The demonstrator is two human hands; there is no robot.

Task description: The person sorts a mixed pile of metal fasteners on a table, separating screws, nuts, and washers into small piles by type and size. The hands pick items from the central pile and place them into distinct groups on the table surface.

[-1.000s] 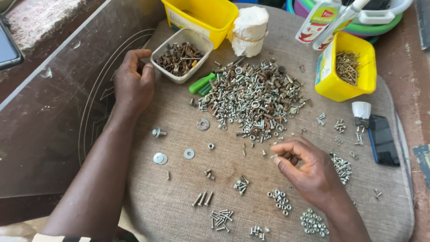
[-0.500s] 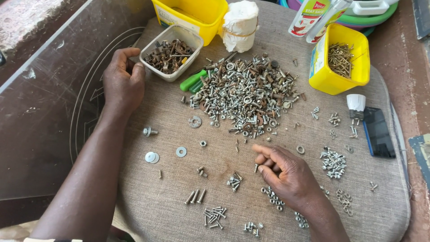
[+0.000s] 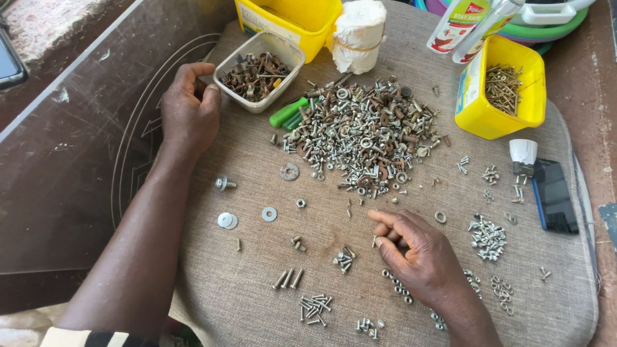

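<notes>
**Sorting station: mixed fasteners on a round mat**

1. Worktop (image 3: 77, 193): dark, scratched surface carrying a round, woven brown mat (image 3: 257, 308), on which nearly everything lies.
2. Yellow tub (image 3: 308, 26), top centre, partly out of frame; a second yellow tub (image 3: 479, 119) at upper right holds thin brass-coloured screws.
3. Central heap of screws, nuts and washers (image 3: 363, 132), silver and rusty mixed, in the upper middle of the mat.
4. Clear plastic tray (image 3: 283, 48), left of the heap, filled with rusty pieces.
5. White wrapped bundle (image 3: 357, 35), between the tray and the bottles at the top edge.
6. Left hand (image 3: 189, 115): resting on the mat's left rim just beside the clear tray, fingers curled loosely inward; whether the grip contains anything cannot be told.
7. Right hand (image 3: 418, 254): palm down on the mat below the heap, fingers extended toward the left and lightly bent, fingertips close to loose small pieces; whether any piece is pinched cannot be told.
8. Dark phone (image 3: 553, 196), at the right edge, beside a small white plug (image 3: 522, 154).
9. Green tool handle (image 3: 289, 112), touching the heap's left edge.
10. Sorted small piles: short screws (image 3: 487, 236) right of the right hand; long bolts (image 3: 288, 278) and small screws (image 3: 313, 306) near the bottom; flat washers (image 3: 226, 220) at left.
</notes>
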